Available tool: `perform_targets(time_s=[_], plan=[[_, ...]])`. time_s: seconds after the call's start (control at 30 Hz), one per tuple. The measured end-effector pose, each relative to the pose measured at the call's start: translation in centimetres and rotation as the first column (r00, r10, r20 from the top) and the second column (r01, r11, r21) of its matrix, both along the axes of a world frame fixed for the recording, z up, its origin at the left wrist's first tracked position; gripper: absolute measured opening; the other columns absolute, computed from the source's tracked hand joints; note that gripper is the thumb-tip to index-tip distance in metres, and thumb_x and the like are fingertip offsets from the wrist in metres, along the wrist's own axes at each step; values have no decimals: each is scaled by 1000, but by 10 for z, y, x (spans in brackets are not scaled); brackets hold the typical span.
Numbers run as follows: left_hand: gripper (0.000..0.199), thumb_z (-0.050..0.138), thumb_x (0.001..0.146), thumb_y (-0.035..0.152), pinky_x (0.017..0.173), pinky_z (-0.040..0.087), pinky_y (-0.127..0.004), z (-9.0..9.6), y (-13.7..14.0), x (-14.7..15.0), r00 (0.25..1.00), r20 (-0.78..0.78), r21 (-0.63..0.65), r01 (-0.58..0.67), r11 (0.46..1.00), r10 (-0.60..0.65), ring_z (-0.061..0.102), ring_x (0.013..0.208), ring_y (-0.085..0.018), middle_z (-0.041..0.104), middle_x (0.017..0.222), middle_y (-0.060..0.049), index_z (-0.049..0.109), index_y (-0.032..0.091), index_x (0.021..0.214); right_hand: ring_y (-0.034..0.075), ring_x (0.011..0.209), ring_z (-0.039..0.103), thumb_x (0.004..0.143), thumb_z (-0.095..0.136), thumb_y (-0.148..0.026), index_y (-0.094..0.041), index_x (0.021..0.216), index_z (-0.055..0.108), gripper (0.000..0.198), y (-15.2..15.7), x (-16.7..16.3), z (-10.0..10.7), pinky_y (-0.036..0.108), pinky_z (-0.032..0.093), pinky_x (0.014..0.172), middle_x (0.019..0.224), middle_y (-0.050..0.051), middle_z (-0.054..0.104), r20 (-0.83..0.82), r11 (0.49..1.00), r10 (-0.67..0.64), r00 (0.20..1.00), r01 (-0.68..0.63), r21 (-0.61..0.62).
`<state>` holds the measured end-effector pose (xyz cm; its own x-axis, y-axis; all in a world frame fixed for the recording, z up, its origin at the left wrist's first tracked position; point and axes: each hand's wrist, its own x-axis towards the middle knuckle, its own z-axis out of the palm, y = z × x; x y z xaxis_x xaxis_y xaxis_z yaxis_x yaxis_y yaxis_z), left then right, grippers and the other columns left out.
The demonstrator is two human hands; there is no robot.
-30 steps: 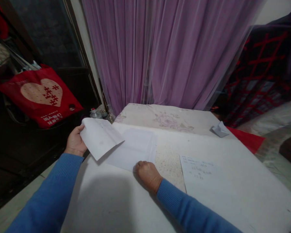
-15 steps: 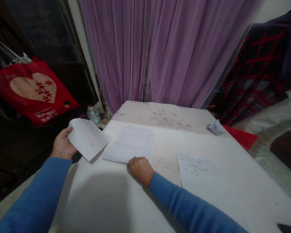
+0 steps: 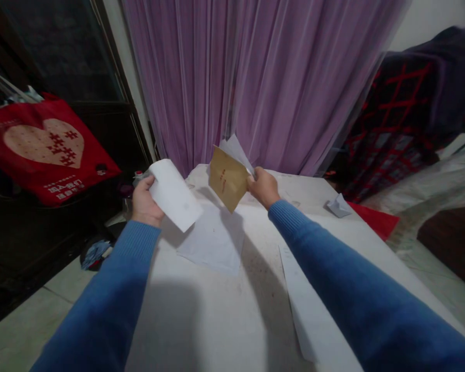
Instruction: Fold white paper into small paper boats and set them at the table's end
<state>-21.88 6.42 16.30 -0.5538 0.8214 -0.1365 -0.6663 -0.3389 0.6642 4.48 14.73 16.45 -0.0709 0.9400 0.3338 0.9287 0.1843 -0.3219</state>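
My left hand point(image 3: 145, 204) grips a white sheet of paper point(image 3: 176, 196) by its left edge, thumb on top, and the sheet tilts above the table. Raised over the table's far half, my right hand point(image 3: 265, 187) pinches a flat brown paper piece point(image 3: 228, 178) with small red print; whether it is an envelope or a booklet cover I cannot tell. A white paper point(image 3: 237, 150) sticks out behind it in the same grip. Below both hands, white paper point(image 3: 217, 245) lies flat on the table. Another white sheet point(image 3: 302, 294) lies partly under my right forearm.
The white table point(image 3: 232, 320) reaches to a purple curtain point(image 3: 287, 88). A folded paper point(image 3: 339, 206) sits near its right edge, beside something red point(image 3: 374, 219). At the left hangs a red bag point(image 3: 50, 150) with a heart print. Checked cloth point(image 3: 399, 108) hangs at the right.
My right hand has risen from the papers on the table and now holds up the brown piece with white paper. My left hand has moved right and up with its sheet.
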Motion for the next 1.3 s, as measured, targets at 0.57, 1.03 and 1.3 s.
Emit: perform_targets(time_s=[0.57,1.03,1.3], plan=[[28,49,84,8,80,56,-34,-152,-45,76,987,-133,-503,12,864,-91,71,95,-22,73,94,-8,63,23,103,20,84,69,96,38,-14,-19,109,54,21,-102,-20,-103,25,46,67,95,11,69,394,883,470,790,-411,-228],[41,52,88,41,119,4,-52,-151,-100,88,-189,-957,-200,-122,972,-220,21,147,-30,43,151,-7,61,30,126,21,90,62,83,56,-18,-20,92,60,10,-206,33,-141,33,49,80,100,6,66,112,799,586,802,-551,-241],[55,48,90,40,112,16,-65,-181,-93,133,-625,-673,-320,-234,918,-394,27,143,-40,37,152,-21,51,15,139,32,125,51,85,58,-22,-18,120,64,35,-218,198,-167,53,40,105,134,16,57,153,976,191,970,-170,-138]])
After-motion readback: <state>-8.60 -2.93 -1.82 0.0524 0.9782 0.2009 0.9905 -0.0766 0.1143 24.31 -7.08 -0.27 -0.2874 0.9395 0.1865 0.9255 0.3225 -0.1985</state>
